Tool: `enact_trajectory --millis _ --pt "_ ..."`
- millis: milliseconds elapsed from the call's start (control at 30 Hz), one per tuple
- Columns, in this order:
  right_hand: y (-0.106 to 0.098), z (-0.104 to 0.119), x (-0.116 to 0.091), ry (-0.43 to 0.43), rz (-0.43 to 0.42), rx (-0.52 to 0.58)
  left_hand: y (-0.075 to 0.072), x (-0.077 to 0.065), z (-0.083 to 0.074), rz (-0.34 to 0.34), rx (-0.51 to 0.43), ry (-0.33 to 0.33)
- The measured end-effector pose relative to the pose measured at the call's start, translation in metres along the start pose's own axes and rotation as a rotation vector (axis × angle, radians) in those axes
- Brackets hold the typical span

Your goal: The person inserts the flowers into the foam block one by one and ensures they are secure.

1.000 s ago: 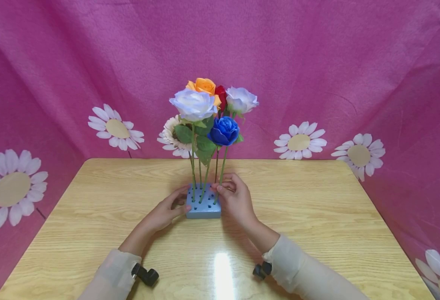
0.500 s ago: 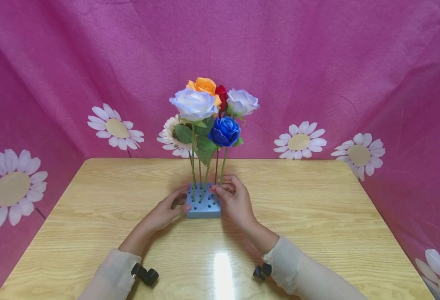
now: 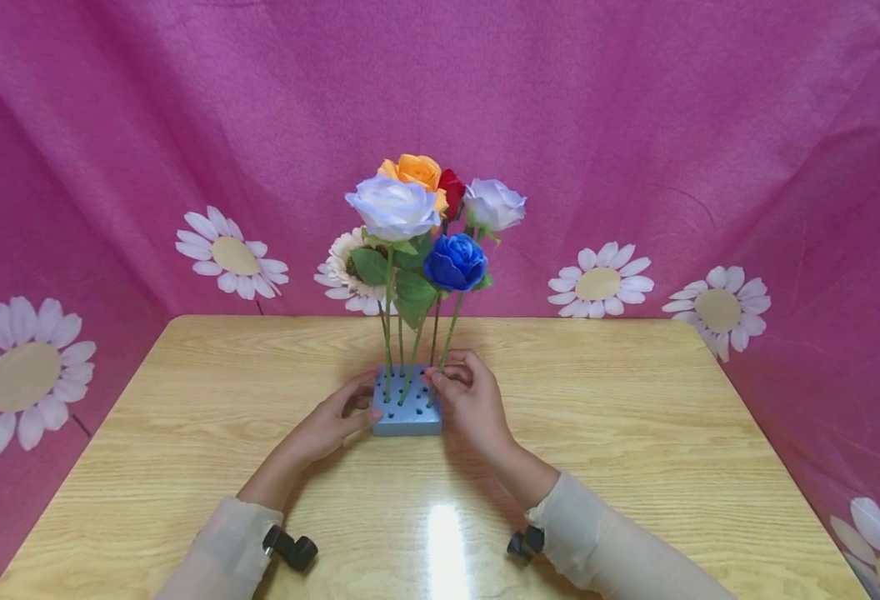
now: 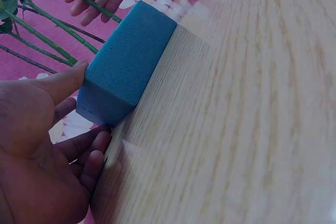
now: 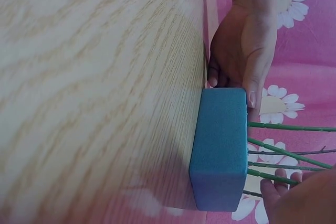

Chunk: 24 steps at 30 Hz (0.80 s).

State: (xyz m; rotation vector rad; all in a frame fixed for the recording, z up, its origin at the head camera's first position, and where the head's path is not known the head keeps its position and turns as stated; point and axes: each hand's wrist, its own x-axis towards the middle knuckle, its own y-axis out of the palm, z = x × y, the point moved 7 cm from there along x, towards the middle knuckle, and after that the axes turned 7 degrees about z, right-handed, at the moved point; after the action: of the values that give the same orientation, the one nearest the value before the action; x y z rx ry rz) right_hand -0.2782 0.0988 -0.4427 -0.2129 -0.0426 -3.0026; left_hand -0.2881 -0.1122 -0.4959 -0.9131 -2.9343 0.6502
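A blue foam block [image 3: 407, 429] with several holes stands on the table, artificial flowers upright in it. My left hand [image 3: 332, 427] grips its left side, thumb at the front corner and fingers behind; the left wrist view shows the block's side [image 4: 126, 51] beside that thumb. My right hand [image 3: 479, 408] pinches the green stem of the blue rose [image 3: 455, 262] low down, just above the block's right edge. Around it rise a pale white rose [image 3: 392, 208], another white rose [image 3: 496, 205], an orange rose [image 3: 419, 170], a red rose [image 3: 451, 192] and a cream daisy-like flower [image 3: 346, 255].
The wooden table [image 3: 620, 467] carries a bright light reflection at its front. A pink curtain [image 3: 635, 125] printed with large daisies hangs behind and at both sides. Green leaves [image 3: 414, 292] crowd between the stems. Small black devices [image 3: 290, 550] are strapped at both cuffs.
The blue rose has leaned slightly right, and the orange, red and white rose heads have shifted right with it. Both hands stay nearly where they were; the block has not moved.
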Motion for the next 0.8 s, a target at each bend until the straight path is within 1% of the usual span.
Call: enact_trajectory --millis 167,267,567,800 --pt "0.0 0.0 0.0 -0.01 -0.003 0.047 0.0 0.0 -0.001 0.003 -0.003 -0.003" --pt "-0.001 -0.001 0.001 -0.014 0.0 0.057 0.0 0.0 0.0 0.001 -0.007 -0.002" --pt "-0.003 -0.002 0.0 -0.005 -0.004 0.065 0.0 0.001 0.002 -0.002 -0.005 0.013" --pt "-0.011 -0.003 -0.004 0.024 -0.035 0.027 0.001 0.001 0.002 -0.002 -0.013 0.023"
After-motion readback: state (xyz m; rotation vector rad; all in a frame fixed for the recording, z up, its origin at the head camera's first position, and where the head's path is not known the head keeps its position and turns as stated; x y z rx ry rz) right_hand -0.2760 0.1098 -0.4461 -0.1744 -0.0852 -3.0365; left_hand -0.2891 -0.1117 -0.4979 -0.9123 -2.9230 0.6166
